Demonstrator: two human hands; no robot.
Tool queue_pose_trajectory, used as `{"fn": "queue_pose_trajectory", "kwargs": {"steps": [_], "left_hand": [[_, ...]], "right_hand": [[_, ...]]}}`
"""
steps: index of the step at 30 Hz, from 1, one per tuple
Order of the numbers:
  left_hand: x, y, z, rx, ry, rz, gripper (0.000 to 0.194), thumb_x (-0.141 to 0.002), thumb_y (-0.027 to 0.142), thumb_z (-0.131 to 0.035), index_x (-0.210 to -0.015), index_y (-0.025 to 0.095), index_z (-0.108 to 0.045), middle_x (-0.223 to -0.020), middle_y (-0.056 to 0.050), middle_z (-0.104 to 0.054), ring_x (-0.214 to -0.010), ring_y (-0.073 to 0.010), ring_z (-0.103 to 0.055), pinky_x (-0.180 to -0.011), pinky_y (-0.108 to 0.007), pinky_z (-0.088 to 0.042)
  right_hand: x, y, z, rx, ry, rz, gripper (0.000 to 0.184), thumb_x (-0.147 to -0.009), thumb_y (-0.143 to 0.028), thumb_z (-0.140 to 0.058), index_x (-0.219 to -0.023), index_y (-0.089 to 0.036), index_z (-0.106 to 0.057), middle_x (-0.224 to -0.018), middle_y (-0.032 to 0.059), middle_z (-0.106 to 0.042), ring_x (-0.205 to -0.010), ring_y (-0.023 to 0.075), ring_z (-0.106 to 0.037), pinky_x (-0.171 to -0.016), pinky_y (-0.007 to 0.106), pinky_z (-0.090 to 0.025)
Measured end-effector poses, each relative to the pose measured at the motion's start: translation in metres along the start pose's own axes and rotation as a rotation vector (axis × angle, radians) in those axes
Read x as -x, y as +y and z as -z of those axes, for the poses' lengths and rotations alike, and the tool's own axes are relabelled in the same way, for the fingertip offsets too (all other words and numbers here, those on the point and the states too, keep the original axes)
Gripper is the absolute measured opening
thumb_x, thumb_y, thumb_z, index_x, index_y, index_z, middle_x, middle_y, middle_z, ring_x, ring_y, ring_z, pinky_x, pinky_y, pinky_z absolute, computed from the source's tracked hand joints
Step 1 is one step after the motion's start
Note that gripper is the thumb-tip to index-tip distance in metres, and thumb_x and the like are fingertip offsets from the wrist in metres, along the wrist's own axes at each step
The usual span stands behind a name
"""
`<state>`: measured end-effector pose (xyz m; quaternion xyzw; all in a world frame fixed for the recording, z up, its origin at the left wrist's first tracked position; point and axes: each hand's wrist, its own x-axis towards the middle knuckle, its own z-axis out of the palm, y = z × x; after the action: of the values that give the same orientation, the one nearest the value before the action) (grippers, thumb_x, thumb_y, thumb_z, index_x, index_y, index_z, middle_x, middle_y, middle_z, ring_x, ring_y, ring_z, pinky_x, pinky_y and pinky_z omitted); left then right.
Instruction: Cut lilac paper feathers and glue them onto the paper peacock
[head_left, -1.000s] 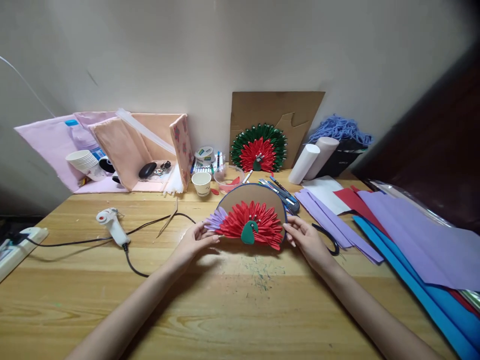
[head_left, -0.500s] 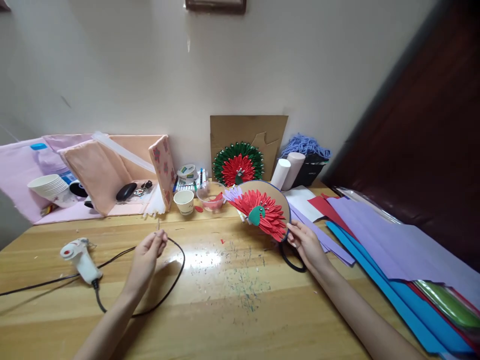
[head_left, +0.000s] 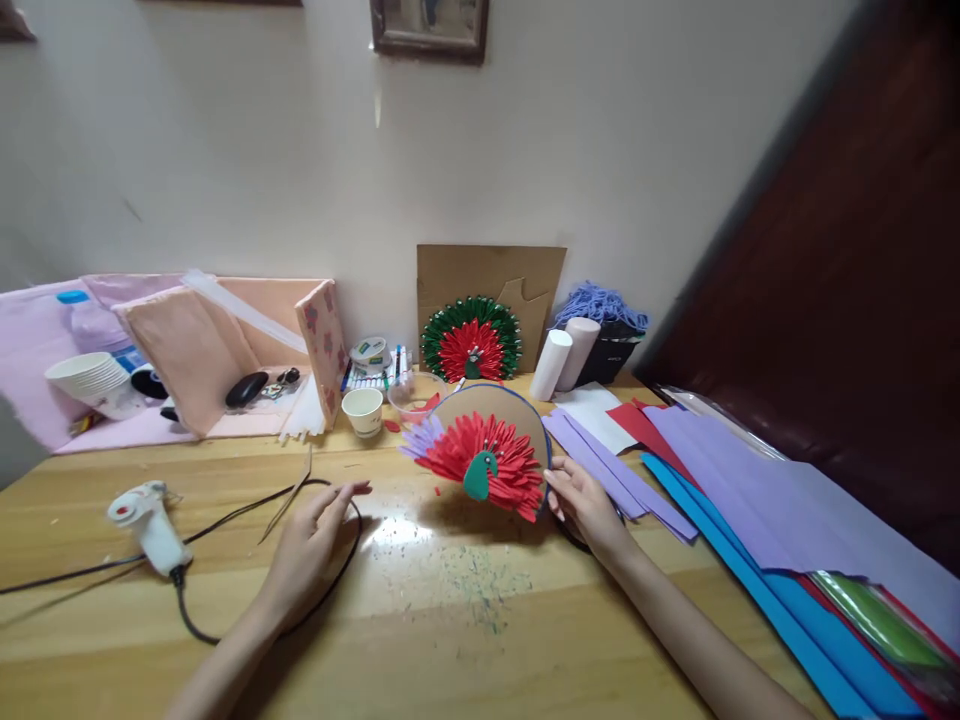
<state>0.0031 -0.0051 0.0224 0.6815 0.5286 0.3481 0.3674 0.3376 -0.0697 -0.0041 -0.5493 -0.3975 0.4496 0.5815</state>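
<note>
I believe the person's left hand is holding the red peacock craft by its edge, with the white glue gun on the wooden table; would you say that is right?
Not quite: the head view shows the right hand holding the red peacock craft by its edge. The white glue gun is indeed on the wooden table.
</note>
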Motion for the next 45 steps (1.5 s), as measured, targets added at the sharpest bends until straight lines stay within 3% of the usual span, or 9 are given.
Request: {"fn": "queue_pose_trajectory", "kwargs": {"steps": [4, 11, 14, 18, 26, 29, 35, 41, 45], "left_hand": [[0.003, 0.002, -0.008, 0.128, -0.030, -0.046, 0.033, -0.085, 0.040, -0.049, -0.105, 0.021, -0.065, -0.107, -0.006, -0.067, -0.101, -0.0211, -0.059, -0.092, -0.032, -0.042], [0.008, 0.001, -0.014, 0.295, -0.025, 0.021, 0.026, -0.077, 0.037, -0.061, -0.088, 0.015, -0.069, -0.089, -0.008, -0.071, -0.083, -0.0194, -0.064, -0.077, -0.029, -0.049], [0.009, 0.003, -0.015, 0.283, -0.009, 0.010, 0.025, -0.077, 0.037, -0.061, -0.084, 0.014, -0.068, -0.081, -0.007, -0.070, -0.077, -0.0180, -0.064, -0.071, -0.027, -0.049], [0.011, 0.005, -0.014, 0.200, 0.021, -0.058, 0.023, -0.077, 0.037, -0.061, -0.082, 0.016, -0.068, -0.082, -0.006, -0.070, -0.078, -0.0174, -0.063, -0.076, -0.028, -0.048], [0.014, 0.012, -0.009, 0.068, 0.055, -0.285, 0.016, -0.080, 0.031, -0.060, -0.081, 0.018, -0.068, -0.083, -0.004, -0.069, -0.080, -0.0157, -0.062, -0.078, -0.028, -0.046], [0.012, 0.010, -0.011, 0.121, 0.065, -0.207, 0.017, -0.077, 0.032, -0.062, -0.082, 0.017, -0.068, -0.084, -0.005, -0.069, -0.081, -0.0158, -0.062, -0.079, -0.028, -0.047], [0.007, 0.000, -0.020, 0.426, 0.039, 0.149, 0.033, -0.069, 0.037, -0.069, -0.090, 0.012, -0.063, -0.086, -0.008, -0.067, -0.077, -0.0164, -0.062, -0.065, -0.027, -0.051], [0.005, -0.007, -0.024, 0.483, 0.059, 0.178, 0.039, -0.061, 0.030, -0.076, -0.091, 0.010, -0.062, -0.078, -0.005, -0.065, -0.072, -0.0131, -0.062, -0.068, -0.025, -0.050], [0.006, -0.011, -0.025, 0.392, 0.065, 0.113, 0.032, -0.063, 0.031, -0.074, -0.084, 0.011, -0.063, -0.080, -0.007, -0.066, -0.073, -0.0138, -0.062, -0.070, -0.026, -0.050]], "right_hand": [[0.012, 0.006, -0.016, 0.069, -0.124, -0.057, 0.034, -0.074, -0.049, -0.062, -0.083, -0.020, -0.048, -0.048, -0.0073, -0.048, -0.040, 0.0076, -0.040, -0.040, 0.019, -0.031], [0.019, 0.011, -0.019, 0.151, -0.163, -0.067, 0.030, -0.078, -0.047, -0.059, -0.085, -0.019, -0.049, -0.049, -0.0058, -0.050, -0.043, 0.0073, -0.041, -0.043, 0.019, -0.031], [0.018, 0.013, -0.015, 0.161, -0.167, -0.089, 0.030, -0.079, -0.047, -0.059, -0.087, -0.019, -0.049, -0.050, -0.0054, -0.050, -0.044, 0.0076, -0.040, -0.043, 0.019, -0.030], [0.018, 0.016, -0.014, 0.178, -0.147, -0.091, 0.029, -0.079, -0.046, -0.059, -0.086, -0.020, -0.049, -0.051, -0.0054, -0.050, -0.044, 0.0077, -0.040, -0.043, 0.019, -0.030], [0.017, 0.018, -0.013, 0.212, -0.155, -0.055, 0.026, -0.082, -0.045, -0.056, -0.086, -0.020, -0.051, -0.051, -0.0056, -0.049, -0.043, 0.0066, -0.041, -0.044, 0.019, -0.030], [0.017, 0.018, -0.013, 0.212, -0.160, -0.056, 0.026, -0.082, -0.045, -0.056, -0.086, -0.020, -0.050, -0.051, -0.0056, -0.050, -0.044, 0.0070, -0.041, -0.044, 0.019, -0.031], [0.021, 0.015, -0.017, 0.242, -0.166, -0.047, 0.026, -0.082, -0.045, -0.055, -0.086, -0.021, -0.048, -0.051, -0.0059, -0.048, -0.044, 0.0076, -0.041, -0.044, 0.020, -0.031], [0.024, 0.012, -0.022, 0.281, -0.189, -0.040, 0.026, -0.083, -0.045, -0.053, -0.087, -0.020, -0.048, -0.052, -0.0054, -0.049, -0.045, 0.0081, -0.041, -0.045, 0.021, -0.032], [0.024, 0.011, -0.024, 0.302, -0.199, -0.031, 0.027, -0.083, -0.045, -0.053, -0.090, -0.019, -0.047, -0.051, -0.0053, -0.048, -0.044, 0.0088, -0.041, -0.045, 0.022, -0.032]]}}
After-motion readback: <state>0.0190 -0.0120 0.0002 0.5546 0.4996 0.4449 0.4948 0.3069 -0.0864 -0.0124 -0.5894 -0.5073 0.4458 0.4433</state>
